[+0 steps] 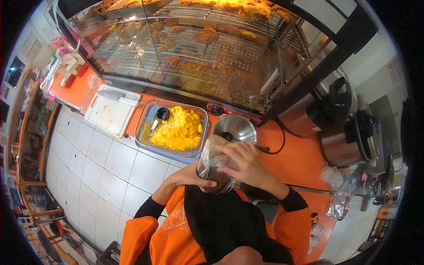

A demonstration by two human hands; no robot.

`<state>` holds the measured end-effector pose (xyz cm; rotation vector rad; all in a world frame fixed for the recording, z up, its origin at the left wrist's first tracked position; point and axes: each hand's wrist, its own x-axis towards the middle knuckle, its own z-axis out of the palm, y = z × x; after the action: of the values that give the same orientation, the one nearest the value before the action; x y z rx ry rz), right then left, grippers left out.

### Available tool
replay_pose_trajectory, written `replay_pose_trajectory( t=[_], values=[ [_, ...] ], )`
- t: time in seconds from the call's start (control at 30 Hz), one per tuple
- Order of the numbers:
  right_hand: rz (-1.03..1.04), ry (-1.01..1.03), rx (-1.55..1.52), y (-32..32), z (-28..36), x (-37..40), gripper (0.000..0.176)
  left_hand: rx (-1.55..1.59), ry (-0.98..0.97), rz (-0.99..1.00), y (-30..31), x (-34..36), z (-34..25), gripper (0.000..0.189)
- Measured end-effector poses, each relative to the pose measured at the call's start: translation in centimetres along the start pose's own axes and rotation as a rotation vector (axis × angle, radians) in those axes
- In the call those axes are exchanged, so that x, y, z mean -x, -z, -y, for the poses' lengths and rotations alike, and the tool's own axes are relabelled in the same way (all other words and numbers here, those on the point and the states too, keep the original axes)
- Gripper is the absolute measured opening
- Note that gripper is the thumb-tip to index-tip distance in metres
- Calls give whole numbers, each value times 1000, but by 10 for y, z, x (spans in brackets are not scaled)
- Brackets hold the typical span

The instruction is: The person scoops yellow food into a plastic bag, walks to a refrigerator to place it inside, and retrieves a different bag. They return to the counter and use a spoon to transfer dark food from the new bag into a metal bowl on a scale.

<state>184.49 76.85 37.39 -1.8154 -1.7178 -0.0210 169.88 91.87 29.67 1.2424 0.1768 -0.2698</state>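
Note:
Close to my chest, my left hand (191, 175) is wrapped around the lower left side of a clear plastic bag (211, 157) with something brown inside. From the right, my right hand (248, 164) rests its bent fingers and thumb on the upper part of the bag. Just beyond the bag stands a metal bowl (242, 126) with a dark utensil in it, partly hidden by the bag and hand. To its left, a metal tray (142, 140) holds a heap of yellow food (180, 130) and a black scoop (162, 114).
A white cutting board (108, 115) bears a knife (110, 94). Behind the orange counter (289, 163) rises a glass display warmer (176, 57) with fried food on racks. Two large cookers (344, 143) stand at the right, near plastic bags (335, 181).

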Motion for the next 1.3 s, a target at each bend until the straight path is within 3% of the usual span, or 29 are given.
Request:
replay_pose_trajectory(
  t=[0.07, 0.17, 0.27, 0.5, 0.7, 0.8, 0.83, 0.93, 1.13, 1.17, 1.23, 1.3],
  values=[
    [51, 60, -2, -11, -10, 4, 27, -65, -1, 17, 1, -2, -1, 75],
    [-76, -51, -59, -12, -8, 0, 9, -164, -45, 46, 2, -2, -6, 79],
    [-313, -481, -598, -2, -18, -4, 6, -217, -119, 36, 10, 3, -2, 79],
    [-246, -738, -1219, -11, -40, 3, 12, -225, -100, 137, 27, 4, 23, 80],
    [-373, -955, -1560, -22, -35, 11, 15, -287, -78, 254, 26, 2, 27, 74],
    [-11, -797, -1572, -14, -39, 17, 26, -312, -41, 297, 25, 0, 30, 74],
    [213, -708, -1417, -11, -44, 17, 38, -314, -21, 305, 24, 0, 30, 74],
    [134, -279, -622, -10, -16, 13, 42, -337, -51, 311, 21, 0, 29, 74],
    [-132, -347, -533, -21, -10, 19, 15, -296, 44, 396, 15, -3, 20, 77],
    [-171, -344, -523, -22, -6, 18, 13, -238, 45, 395, 14, -2, 19, 69],
    [-152, -476, -567, -25, -3, 16, 13, -122, 52, 396, 10, -1, 16, 53],
    [-60, -608, -679, -22, -9, 16, 14, -262, 23, 398, 7, -1, 14, 54]
  ],
)
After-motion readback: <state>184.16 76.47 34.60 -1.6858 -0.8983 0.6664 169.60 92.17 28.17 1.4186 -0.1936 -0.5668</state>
